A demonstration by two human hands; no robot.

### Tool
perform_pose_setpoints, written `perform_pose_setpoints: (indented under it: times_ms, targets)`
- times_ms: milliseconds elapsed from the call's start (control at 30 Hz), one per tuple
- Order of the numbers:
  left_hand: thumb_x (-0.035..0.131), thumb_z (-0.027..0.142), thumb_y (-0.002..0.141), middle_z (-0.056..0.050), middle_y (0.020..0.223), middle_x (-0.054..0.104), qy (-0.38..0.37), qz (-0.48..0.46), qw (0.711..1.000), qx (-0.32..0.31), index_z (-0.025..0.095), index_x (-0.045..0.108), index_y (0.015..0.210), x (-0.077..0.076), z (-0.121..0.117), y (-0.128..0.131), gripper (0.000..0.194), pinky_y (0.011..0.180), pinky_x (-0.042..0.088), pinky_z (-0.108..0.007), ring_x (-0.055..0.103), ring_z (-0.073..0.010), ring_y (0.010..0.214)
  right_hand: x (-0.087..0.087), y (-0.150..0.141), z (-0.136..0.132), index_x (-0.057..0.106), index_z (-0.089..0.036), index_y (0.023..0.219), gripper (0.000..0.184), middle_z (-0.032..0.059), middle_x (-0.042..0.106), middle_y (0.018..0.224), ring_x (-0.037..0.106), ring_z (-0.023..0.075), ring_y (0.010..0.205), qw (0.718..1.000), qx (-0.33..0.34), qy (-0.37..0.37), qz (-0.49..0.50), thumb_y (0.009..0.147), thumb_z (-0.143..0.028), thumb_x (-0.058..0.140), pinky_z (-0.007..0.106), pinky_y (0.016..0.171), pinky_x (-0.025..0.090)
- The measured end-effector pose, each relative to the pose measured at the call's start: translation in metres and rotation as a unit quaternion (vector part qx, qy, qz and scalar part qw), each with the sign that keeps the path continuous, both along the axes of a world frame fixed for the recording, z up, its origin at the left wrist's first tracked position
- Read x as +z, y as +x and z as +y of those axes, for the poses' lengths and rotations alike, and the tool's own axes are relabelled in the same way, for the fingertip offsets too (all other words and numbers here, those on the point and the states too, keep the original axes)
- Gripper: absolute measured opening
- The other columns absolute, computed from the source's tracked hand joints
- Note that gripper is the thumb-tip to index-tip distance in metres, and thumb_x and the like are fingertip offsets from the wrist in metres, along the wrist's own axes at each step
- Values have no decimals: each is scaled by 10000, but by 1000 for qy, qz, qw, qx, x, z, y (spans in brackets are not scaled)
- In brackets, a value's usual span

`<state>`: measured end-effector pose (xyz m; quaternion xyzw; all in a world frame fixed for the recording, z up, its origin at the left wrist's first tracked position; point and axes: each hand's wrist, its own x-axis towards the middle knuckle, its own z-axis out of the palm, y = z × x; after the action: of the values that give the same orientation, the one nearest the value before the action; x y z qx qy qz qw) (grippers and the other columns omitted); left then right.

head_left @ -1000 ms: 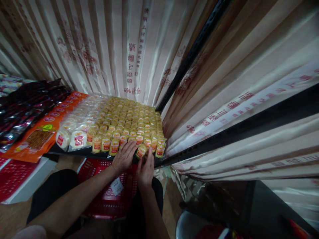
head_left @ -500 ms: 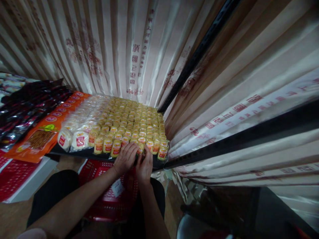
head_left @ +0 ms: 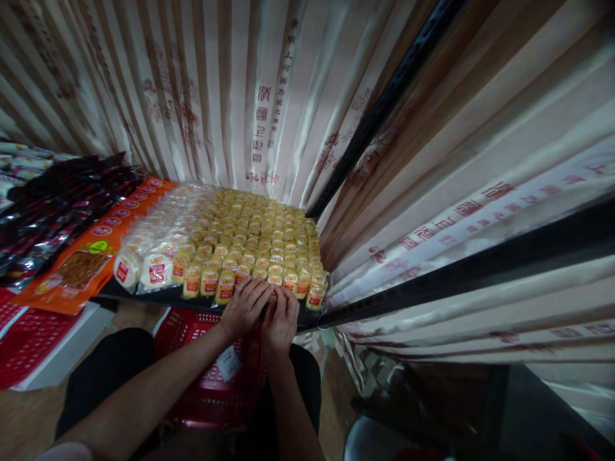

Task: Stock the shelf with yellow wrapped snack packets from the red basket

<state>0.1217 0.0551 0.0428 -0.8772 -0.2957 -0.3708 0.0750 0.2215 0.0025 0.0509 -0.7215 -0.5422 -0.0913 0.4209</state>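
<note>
Rows of small yellow wrapped cakes with red and white labels fill a dark shelf. My left hand rests on the front row, fingers bent over the packs at the shelf edge. Beside it, touching, my right hand has its fingers curled on a yellow pack in the front row. What lies under the palms is hidden.
Pale round cakes in clear wrap lie left of the yellow ones, then orange snack bags and dark packets. A red plastic basket sits below the shelf at my knees. Striped cream curtains hang behind and to the right.
A yellow pack my right hand held tilted at the shelf edge now stands in the front row. Both hands have drawn together over it.
</note>
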Motion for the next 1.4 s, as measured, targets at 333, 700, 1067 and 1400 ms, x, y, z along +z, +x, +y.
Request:
perform_pose_setpoints:
  times_ms: [333, 700, 1067, 1400]
  targets:
    - [339, 194, 909, -82, 1157, 618, -10, 56, 998, -36, 142, 549, 1196, -6, 1, -2, 359, 1041, 302, -393, 493, -205, 1134, -14, 6, -3, 480, -165, 1251, 390, 133, 486, 1130, 489, 200, 1082, 998, 51, -16, 41, 900, -168, 311, 377, 902, 457]
    - [361, 181, 898, -99, 1178, 612, 17, 72, 997, -34, 158, 579, 1159, -8, -6, -6, 341, 918, 384, -353, 524, -216, 1118, -11, 15, -12, 456, -196, 1290, 449, 141, 478, 1192, 468, 207, 1135, 995, 100, -12, 20, 867, -112, 327, 408, 914, 465]
    - [390, 169, 895, -101, 1171, 602, -14, 63, 996, -69, 133, 592, 1095, -11, -27, -9, 287, 909, 416, -356, 476, -223, 1159, -5, 11, -20, 473, -196, 1271, 437, 147, 448, 1256, 459, 219, 1161, 996, 91, -16, 13, 857, -137, 346, 436, 912, 462]
    - [473, 106, 793, -54, 906, 680, -257, 106, 953, -122, 189, 657, 899, -60, -69, -65, 228, 775, 500, -277, 616, -166, 856, -32, -31, -75, 577, -164, 961, 233, 85, 611, 921, 585, 167, 893, 982, 79, -51, 162, 900, -224, 360, 338, 790, 493]
